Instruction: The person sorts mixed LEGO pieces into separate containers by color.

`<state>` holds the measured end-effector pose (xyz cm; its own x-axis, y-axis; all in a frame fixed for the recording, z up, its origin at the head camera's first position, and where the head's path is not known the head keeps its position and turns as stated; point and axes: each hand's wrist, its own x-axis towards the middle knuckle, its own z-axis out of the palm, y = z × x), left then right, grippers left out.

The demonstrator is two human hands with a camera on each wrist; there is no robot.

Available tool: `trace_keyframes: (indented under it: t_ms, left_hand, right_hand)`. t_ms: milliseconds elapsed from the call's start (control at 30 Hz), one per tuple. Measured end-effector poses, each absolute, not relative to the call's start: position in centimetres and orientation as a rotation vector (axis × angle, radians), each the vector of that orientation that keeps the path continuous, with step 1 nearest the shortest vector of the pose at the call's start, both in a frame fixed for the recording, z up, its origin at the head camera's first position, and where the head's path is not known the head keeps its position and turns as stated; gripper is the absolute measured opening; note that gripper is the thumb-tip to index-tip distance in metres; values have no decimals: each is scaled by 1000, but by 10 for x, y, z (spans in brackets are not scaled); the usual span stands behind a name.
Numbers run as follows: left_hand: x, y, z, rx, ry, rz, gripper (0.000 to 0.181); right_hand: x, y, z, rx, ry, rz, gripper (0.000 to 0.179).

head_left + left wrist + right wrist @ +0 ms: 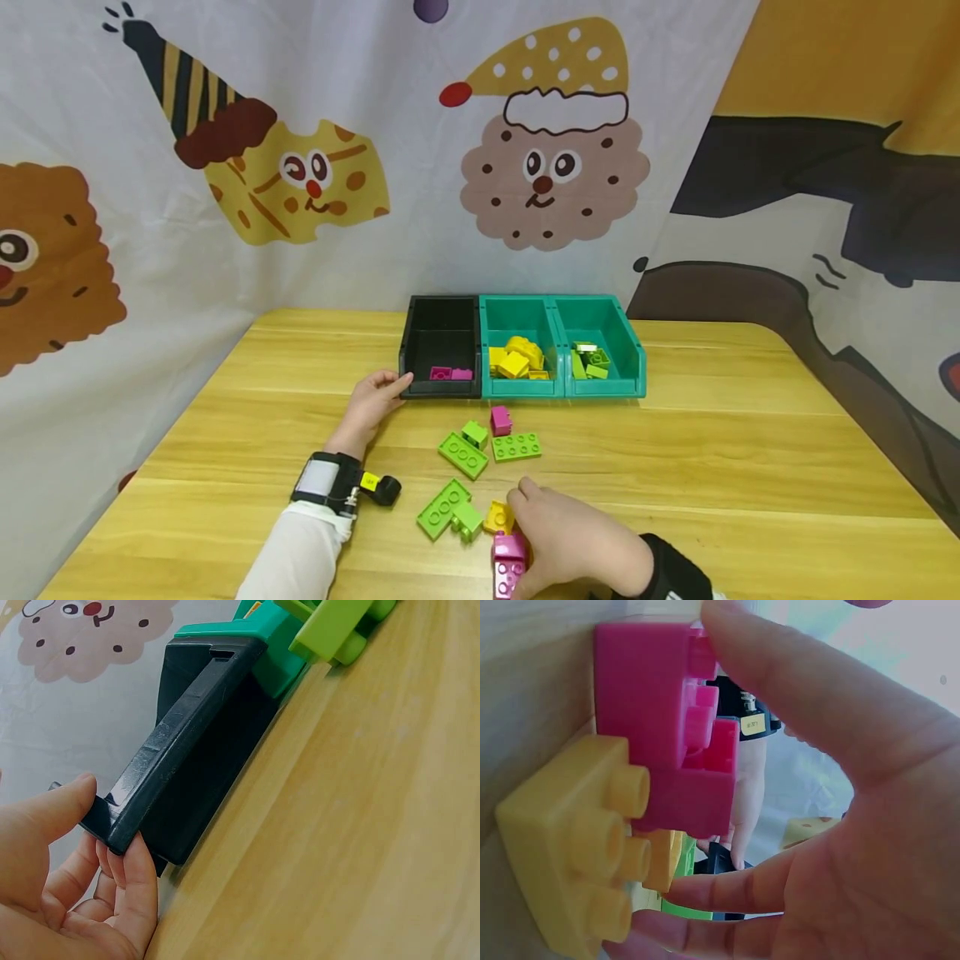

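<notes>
My left hand (375, 398) grips the front left corner of the black bin (441, 315), thumb above and fingers below its rim in the left wrist view. Near the front edge of the table, my right hand (566, 533) arches over two pink bricks (509, 560) and a yellow brick (498, 517). In the right wrist view its thumb (780, 671) lies at the studs of one pink brick (641, 694), with the fingers spread apart. Another yellow brick (559, 840) lies close beside them there, mostly hidden by the hand in the head view.
Two teal bins stand right of the black one, holding yellow bricks (517, 358) and green bricks (592, 360). Pink bricks (451, 373) lie in the black bin. Between hands and bins are several loose green bricks (463, 455) and a pink brick (501, 421). A printed cloth (420, 208) hangs behind.
</notes>
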<state>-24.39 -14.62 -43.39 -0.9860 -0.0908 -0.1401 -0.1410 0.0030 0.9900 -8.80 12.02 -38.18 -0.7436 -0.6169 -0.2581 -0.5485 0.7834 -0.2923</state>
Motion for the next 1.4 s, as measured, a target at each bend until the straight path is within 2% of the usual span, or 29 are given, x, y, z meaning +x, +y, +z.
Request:
trace_keyframes:
  t_ms: [233,567,1033,1400]
  left_hand:
    - [-245,-147,-435,-256,2208,2164,24]
    - [-247,-147,-437,-259,2207,2160,24]
    - [-246,-147,-435,-266,2220,2151,24]
    - [-244,-148,-436,-231,2238,2142,24]
  right_hand:
    - [-90,119,-380,-809,2576,-291,69]
    - [-87,118,-378,-859,2531,-312,32]
    - [-91,121,-380,-852,2503,-292,38]
    - [-115,146,-362,-915,2639,-624,24]
